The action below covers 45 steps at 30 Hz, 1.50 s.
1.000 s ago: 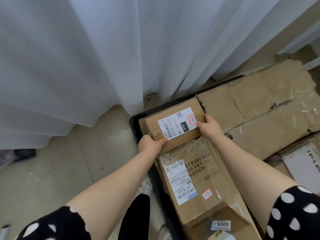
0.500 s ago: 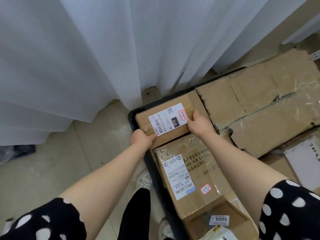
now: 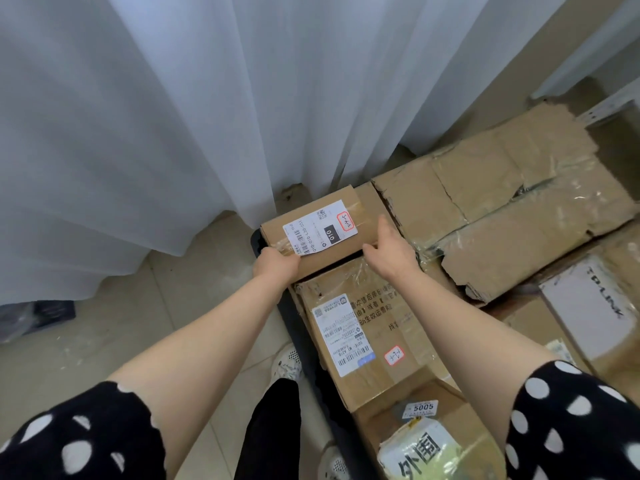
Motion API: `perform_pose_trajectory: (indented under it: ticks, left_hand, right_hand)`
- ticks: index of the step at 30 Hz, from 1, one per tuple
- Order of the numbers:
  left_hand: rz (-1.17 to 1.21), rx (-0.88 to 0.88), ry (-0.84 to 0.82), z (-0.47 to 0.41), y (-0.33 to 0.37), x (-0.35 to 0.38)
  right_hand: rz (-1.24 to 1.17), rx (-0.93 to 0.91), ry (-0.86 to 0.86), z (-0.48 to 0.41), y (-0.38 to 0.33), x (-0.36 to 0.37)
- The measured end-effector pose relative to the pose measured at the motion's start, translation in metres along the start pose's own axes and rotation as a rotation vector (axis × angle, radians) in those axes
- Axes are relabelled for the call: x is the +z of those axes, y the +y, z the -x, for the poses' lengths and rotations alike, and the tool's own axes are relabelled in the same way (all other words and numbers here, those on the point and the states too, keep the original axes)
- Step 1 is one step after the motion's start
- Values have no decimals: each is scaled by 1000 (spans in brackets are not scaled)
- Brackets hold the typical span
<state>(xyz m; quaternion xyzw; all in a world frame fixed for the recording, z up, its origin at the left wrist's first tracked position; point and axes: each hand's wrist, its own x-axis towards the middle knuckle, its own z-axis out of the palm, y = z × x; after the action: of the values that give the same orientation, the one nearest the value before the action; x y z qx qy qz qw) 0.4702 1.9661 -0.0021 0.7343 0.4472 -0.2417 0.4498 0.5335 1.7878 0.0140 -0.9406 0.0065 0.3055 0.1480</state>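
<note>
Work in hand: seating a small box (image 3: 277,233) at the far end of a row of parcels, as I read it
Small box: lies flat at the far corner of the black cart (image 3: 256,242), close under the white curtain (image 3: 207,116); its near edge meets the taped box (image 3: 377,327) and its right side is just beside the torn carton (image 3: 485,216)
Left hand (image 3: 275,266): grip clamped on the near-left corner, thumb over the top edge, other fingers hidden below; likely bearing the weight and steering that corner
Right hand (image 3: 389,251): grip apart, fingers straight and flat along the box's right side, thumb at the near edge; it seems to guide the box into the gap, not hold it
Shipping label (image 3: 320,226): faces up, probably so the barcode and red-bordered sticker can be read
Seating: cannot tell whether the box is fully down
Risk: right fingers may get pinched against the torn carton
</note>
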Motion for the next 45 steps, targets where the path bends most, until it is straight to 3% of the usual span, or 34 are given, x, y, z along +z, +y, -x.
perform_pose_trajectory:
  ticks: [9,16,21,27,38,45]
  left_hand:
    - [-205,399,87,148,30,6]
    - [-618,702,64,305,43,69]
    - [-904,952,21,406,51,131]
    - [-1049,1284,-117,505,31,218]
    - [-1275,1554,-290,669,-79,351]
    - [-1298,1563,-283,783,-146,484]
  right_hand:
    - [-47,-51,136,135,65,-49]
    - [-52,12,262,279,172,-91]
    - [-152,136,357,377,264,-112]
    - [-287,405,514,506,362,-97]
    - [-359,725,525,706,501,-27]
    - [-350,737,523,797,651,13]
